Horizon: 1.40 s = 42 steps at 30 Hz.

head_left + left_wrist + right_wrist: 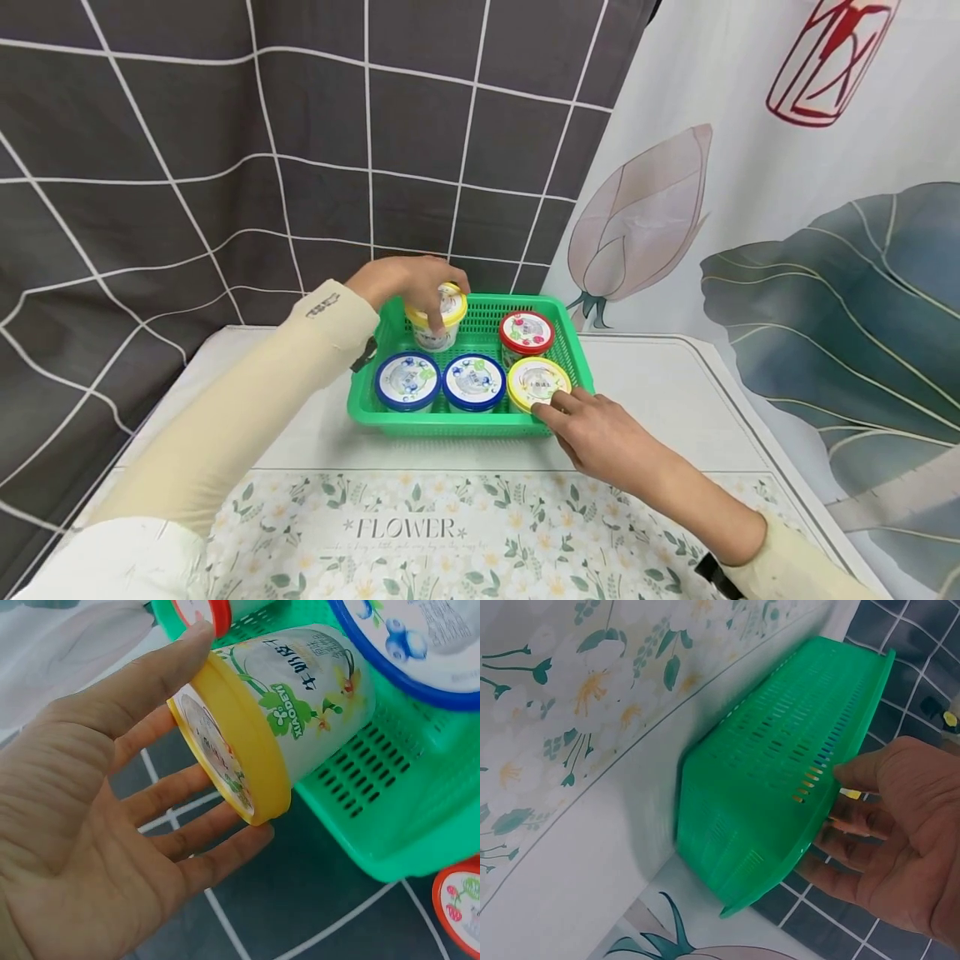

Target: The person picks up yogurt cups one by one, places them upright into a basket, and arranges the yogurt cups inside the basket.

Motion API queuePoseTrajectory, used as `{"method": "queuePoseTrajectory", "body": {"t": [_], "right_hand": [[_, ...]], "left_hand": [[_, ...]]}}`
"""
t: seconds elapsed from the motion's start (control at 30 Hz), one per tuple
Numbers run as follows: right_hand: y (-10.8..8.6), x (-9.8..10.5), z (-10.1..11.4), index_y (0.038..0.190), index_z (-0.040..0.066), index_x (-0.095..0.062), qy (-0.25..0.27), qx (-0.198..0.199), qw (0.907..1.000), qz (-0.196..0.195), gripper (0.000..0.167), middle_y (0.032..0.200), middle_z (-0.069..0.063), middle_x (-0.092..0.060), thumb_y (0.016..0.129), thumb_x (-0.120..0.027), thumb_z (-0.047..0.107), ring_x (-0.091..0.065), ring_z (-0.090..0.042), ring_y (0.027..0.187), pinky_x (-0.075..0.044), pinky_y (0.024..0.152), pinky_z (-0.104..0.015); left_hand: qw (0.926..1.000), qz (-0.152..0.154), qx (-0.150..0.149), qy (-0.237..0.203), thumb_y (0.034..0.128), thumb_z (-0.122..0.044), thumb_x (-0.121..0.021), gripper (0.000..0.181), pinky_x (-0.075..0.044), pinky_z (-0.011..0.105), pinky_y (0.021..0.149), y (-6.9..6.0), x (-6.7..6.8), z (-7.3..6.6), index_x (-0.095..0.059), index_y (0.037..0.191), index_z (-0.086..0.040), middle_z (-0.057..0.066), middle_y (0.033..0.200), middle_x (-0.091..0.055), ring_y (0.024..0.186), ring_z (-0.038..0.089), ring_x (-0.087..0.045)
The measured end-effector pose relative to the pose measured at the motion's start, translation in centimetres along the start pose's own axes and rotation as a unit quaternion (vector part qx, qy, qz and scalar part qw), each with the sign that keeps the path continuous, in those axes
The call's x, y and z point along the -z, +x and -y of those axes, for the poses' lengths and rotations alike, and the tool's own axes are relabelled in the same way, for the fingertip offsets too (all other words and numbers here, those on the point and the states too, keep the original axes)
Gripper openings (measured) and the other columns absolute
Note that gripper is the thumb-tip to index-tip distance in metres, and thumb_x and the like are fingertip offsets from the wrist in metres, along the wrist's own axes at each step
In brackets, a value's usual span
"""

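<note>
My left hand (pixel 420 283) grips a yellow-lidded tub (pixel 300 705) by its lid at the back left of a green basket (pixel 465 429). In the left wrist view the tub's printed white side shows, with the thumb on one side of the lid and fingers on the other. My right hand (pixel 600 429) holds another yellow-lidded tub (pixel 534 379) by the lid at the front right corner; the basket wall hides its body in the right wrist view. Two blue-lidded tubs (pixel 407 380) fill the rest of the front row, and a red-lidded tub (pixel 527 330) stands behind.
The basket stands on a white table (pixel 645 400) against a dark grid-patterned cloth (pixel 315 117). A floral mat (pixel 420 533) covers the near part. Another red lid (pixel 463 904) shows beside the basket in the left wrist view. A printed light curtain (pixel 660 200) hangs at right.
</note>
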State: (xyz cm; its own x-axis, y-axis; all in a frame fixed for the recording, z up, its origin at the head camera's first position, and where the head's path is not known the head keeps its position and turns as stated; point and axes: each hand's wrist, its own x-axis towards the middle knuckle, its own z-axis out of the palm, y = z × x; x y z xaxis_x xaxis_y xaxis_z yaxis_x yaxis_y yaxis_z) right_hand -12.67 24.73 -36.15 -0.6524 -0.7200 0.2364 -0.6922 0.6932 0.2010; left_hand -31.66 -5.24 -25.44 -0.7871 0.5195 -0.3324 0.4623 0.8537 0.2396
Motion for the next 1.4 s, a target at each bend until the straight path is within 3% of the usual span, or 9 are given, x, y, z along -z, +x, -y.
{"method": "queuePoseTrajectory", "body": {"t": [0.6, 0.9, 1.4], "right_hand": [[-0.1, 0.0, -0.1, 0.132, 0.012, -0.074, -0.007, -0.005, 0.9999, 0.005, 0.039, 0.107, -0.005, -0.073, 0.095, -0.086, 0.004, -0.066, -0.022, 0.091, -0.064, 0.071, -0.038], [-0.3, 0.1, -0.2, 0.130, 0.011, -0.074, -0.016, 0.001, 0.9998, -0.010, 0.040, 0.106, -0.004, -0.072, 0.093, -0.087, 0.003, -0.065, -0.022, 0.089, -0.060, 0.068, -0.036], [-0.1, -0.2, 0.0, 0.132, 0.012, -0.074, -0.009, -0.003, 0.9999, -0.005, 0.041, 0.109, -0.005, -0.073, 0.094, -0.087, 0.004, -0.067, -0.022, 0.092, -0.063, 0.071, -0.038]], "left_hand": [[0.9987, 0.029, 0.042, -0.002, 0.0998, -0.043, -0.087, 0.082, -0.044, 0.062, 0.131, 2.9, -2.3, -2.7, -0.048, 0.171, -0.030, 0.009, 0.183, -0.037, 0.165, 0.034, -0.040], [0.9975, 0.035, 0.060, 0.006, 0.1001, -0.048, -0.085, 0.085, -0.039, 0.066, 0.133, 3.5, -3.0, -4.2, -0.045, 0.173, -0.031, 0.008, 0.184, -0.035, 0.168, 0.035, -0.037], [0.9964, 0.042, 0.073, 0.012, 0.1003, -0.053, -0.083, 0.087, -0.040, 0.063, 0.133, 4.5, -4.5, -4.7, -0.043, 0.175, -0.031, 0.007, 0.186, -0.033, 0.169, 0.035, -0.037]]}}
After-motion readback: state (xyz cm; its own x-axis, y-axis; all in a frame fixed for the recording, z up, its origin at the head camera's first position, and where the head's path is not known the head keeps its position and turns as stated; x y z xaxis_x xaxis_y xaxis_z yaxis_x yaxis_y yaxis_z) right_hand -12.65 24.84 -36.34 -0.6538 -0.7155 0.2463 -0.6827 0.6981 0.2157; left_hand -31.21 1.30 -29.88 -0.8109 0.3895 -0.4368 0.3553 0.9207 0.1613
